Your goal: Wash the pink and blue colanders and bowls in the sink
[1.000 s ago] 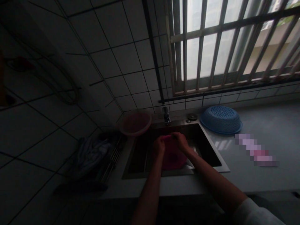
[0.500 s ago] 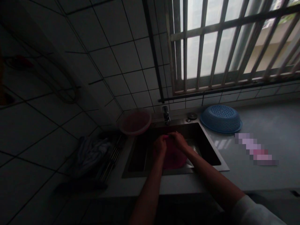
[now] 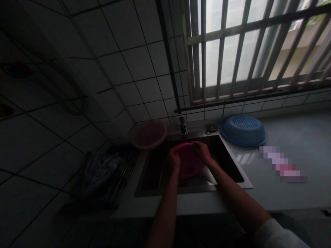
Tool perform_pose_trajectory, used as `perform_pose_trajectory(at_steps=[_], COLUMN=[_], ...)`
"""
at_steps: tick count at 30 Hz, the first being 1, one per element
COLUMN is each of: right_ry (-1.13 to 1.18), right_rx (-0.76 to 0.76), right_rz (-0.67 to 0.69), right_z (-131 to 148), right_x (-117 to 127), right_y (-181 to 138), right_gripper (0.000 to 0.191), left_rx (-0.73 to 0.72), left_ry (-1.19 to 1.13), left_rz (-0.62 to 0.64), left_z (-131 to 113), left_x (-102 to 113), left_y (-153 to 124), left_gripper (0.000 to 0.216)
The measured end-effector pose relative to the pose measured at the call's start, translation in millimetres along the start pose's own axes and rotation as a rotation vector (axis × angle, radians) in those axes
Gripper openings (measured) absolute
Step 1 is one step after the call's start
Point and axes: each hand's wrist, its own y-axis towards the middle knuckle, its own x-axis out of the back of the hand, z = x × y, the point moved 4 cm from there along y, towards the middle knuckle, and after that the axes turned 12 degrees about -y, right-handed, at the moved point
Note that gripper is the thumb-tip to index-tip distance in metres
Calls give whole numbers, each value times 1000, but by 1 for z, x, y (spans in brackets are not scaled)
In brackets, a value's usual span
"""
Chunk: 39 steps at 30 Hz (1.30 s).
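Note:
A bright pink plastic basin (image 3: 190, 163) is held over the metal sink (image 3: 234, 162), its inside partly facing me. My left hand (image 3: 173, 159) is closed on the basin's left rim. On the upper right of the rim, my right hand (image 3: 202, 151) grips it, with the fingertips curled over the edge. Dim light hides the finer detail of the fingers and whatever lies inside the basin. Just behind the hands stands the chrome faucet (image 3: 183, 128).
Left of the faucet rests a pale pink bowl (image 3: 150, 135). A blue basket (image 3: 243, 131) lies upside down on the counter (image 3: 289, 129) to the right, near a sink strainer (image 3: 212, 127). Striped cloth (image 3: 102, 168) sits at the left. A barred window (image 3: 232, 51) rises behind.
Both hands have moved apart along the rim. The pink basin has tilted and risen slightly, so more of its inside and the sink floor below show.

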Motion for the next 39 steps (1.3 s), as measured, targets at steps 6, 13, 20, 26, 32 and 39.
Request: perform_pose_trajectory(at_steps=[6, 13, 20, 26, 32, 39], right_ry=[-11, 23, 24, 34, 36, 17], right_rx=[78, -82, 154, -58, 191, 33], right_rz=[55, -14, 66, -11, 103, 74], right_z=[12, -9, 12, -8, 15, 1], right_x=[-11, -1, -12, -2, -16, -11], right_y=[-5, -1, -4, -1, -5, -3], right_gripper=[47, 44, 43, 45, 47, 46], left_rx=[-9, 54, -46, 49, -89, 39], left_ry=[45, -18, 10, -7, -10, 45], left_rz=[131, -43, 108, -7, 130, 89], left_z=[-2, 5, 0, 2, 2, 12], left_x=[-4, 2, -6, 1, -9, -5], left_y=[-3, 0, -4, -2, -2, 2], left_gripper=[38, 40, 38, 37, 34, 33])
